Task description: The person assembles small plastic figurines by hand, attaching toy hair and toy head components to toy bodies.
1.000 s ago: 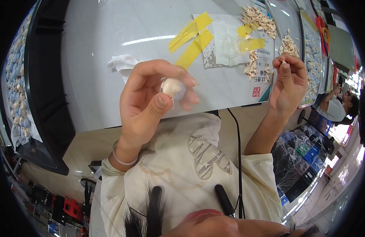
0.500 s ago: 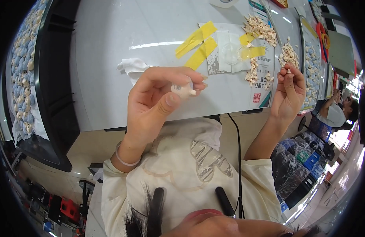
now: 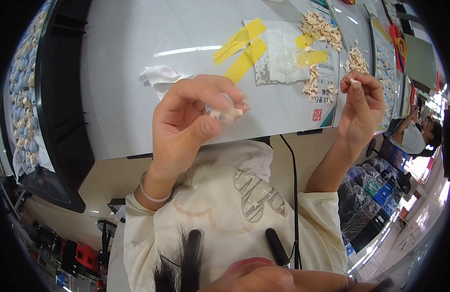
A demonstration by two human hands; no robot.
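Observation:
My left hand (image 3: 174,124) is curled round a small rounded cream-and-blue figurine (image 3: 224,114), held above the table's near edge. A pale nub on it points right, and part of it is covered by my fingers and slightly blurred. Off to the right, my right hand (image 3: 362,109) pinches a tiny cream pointed piece (image 3: 353,82) between thumb and fingertips. Similar pointed pieces lie just beyond that hand in a small pile (image 3: 356,62). A clear round dish (image 3: 285,59) sits on a white sheet between the two hands.
Yellow tape strips (image 3: 242,43) and a crumpled white tissue (image 3: 162,78) lie on the table. More cream pieces are heaped on a printed board (image 3: 324,30). At left, a black tray (image 3: 64,104) stands beside many blue-and-cream figurines (image 3: 25,112); another filled tray (image 3: 383,80) is at right.
My left hand has shifted slightly left with the figurine, which has turned a little. My right hand has moved slightly right, still pinching its piece.

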